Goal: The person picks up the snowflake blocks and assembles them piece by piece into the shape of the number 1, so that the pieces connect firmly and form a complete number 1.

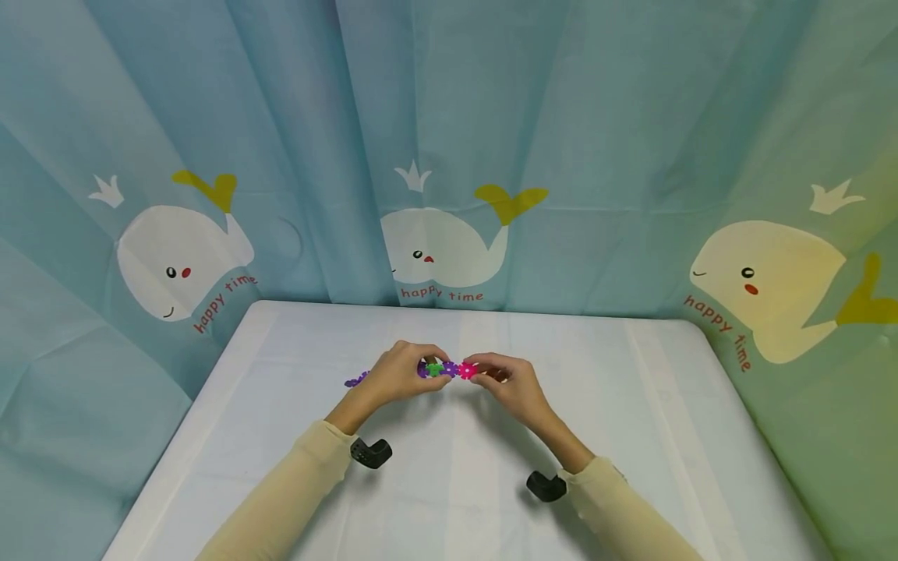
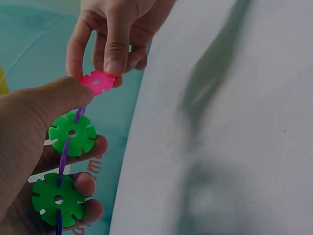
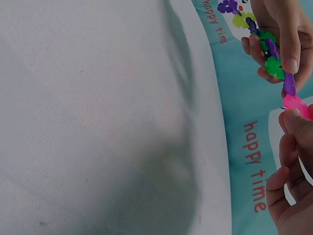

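Observation:
A chain of interlocking notched plastic discs is held above the table between both hands. My left hand point(image 1: 401, 372) grips it along its length, thumb and fingers around a purple disc point(image 1: 450, 369) and a green disc point(image 1: 435, 370). At the chain's right end, my right hand point(image 1: 512, 383) pinches a pink disc point(image 1: 466, 371), which touches the purple one. The left wrist view shows two green discs point(image 2: 72, 133) lying along the left fingers, with purple discs edge-on between them. Beyond the left hand, the chain continues with a yellow-green disc point(image 3: 242, 20) and a purple end disc point(image 3: 227, 6).
A white table point(image 1: 631, 436) spreads beneath the hands. Behind it and at both sides hangs a blue-green curtain point(image 1: 603, 140) printed with whales. Black wrist devices point(image 1: 372, 453) sit under each forearm near the cuffs.

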